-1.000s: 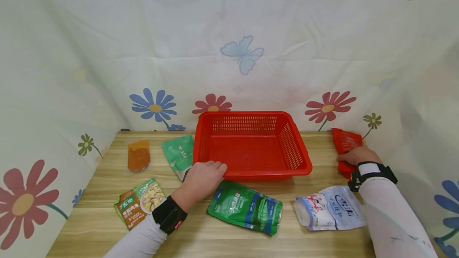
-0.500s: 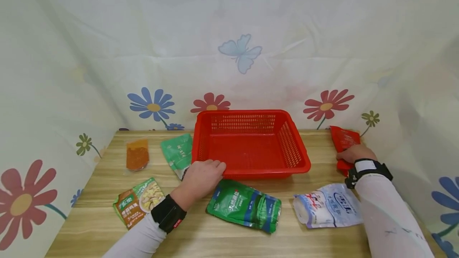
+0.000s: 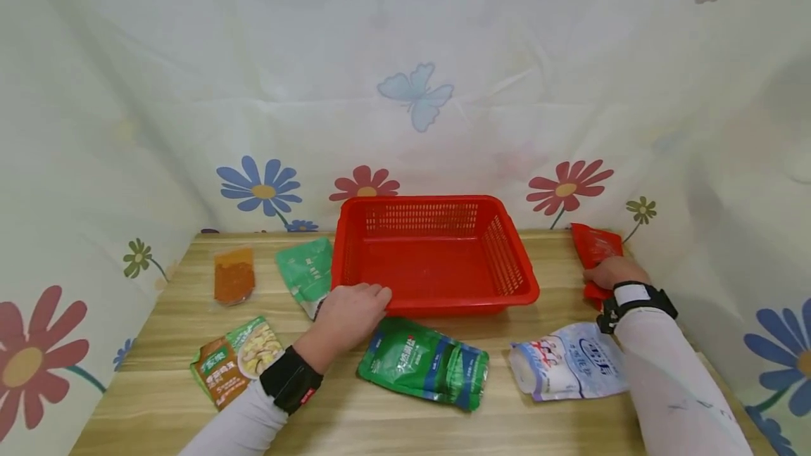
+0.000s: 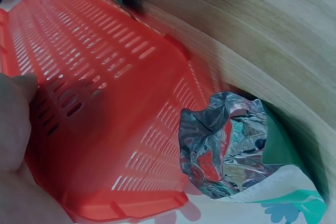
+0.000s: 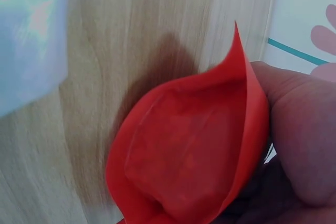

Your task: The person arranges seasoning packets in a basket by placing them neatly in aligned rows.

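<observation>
My left hand [image 3: 351, 312] grips the near-left rim of a red slotted plastic basket [image 3: 437, 305]. In the left wrist view, its thumb lies against the basket's outer wall [image 4: 100, 129]. On the far right, my right hand [image 3: 616, 271] holds a red pouch [image 3: 594, 243] that lies on the table. The right wrist view looks into the red pouch's gaping end [image 5: 184, 150], with the hand along its right side. Part of the pouch is hidden under the hand. Just in front of the basket is a green pouch [image 3: 423, 363], below and right of my left hand.
A white-and-blue pouch [image 3: 569, 363] lies near my right forearm. Left of the basket are a light green pouch [image 3: 306, 271], an orange-brown packet [image 3: 234, 277] and a brown-and-green food packet [image 3: 236, 361]. A flowered cloth [image 3: 412, 34] hangs behind and beside the wooden table [image 3: 374, 428].
The whole head view has shifted slightly left. Both hands keep their places on the basket and the red pouch, with no clear movement of either thing.
</observation>
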Motion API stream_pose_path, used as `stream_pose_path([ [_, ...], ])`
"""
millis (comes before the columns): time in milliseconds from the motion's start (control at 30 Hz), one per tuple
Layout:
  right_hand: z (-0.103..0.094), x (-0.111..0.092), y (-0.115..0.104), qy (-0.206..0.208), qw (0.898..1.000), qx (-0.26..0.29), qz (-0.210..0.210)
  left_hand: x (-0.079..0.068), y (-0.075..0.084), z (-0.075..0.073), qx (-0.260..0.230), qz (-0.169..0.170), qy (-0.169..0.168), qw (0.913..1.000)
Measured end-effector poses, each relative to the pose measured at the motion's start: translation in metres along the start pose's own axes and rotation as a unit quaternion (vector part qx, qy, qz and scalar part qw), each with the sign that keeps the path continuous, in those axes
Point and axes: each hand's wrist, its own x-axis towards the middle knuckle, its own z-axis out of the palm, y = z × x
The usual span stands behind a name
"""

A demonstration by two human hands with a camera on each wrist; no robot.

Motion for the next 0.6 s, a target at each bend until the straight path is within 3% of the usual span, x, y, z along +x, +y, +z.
stream_pose_path([
  [333,-0.0023,-0.0057,-0.0007,-0.004,1.000,-0.017,-0.013,0.0008,-0.0008,0.0045,0.010,0.012,0.008,0.9999],
  [600,0.0007,-0.0017,-0.0014,-0.012,1.000,-0.004,0.000,-0.0003,-0.0021,0.0015,0.009,0.011,0.005,0.9999],
])
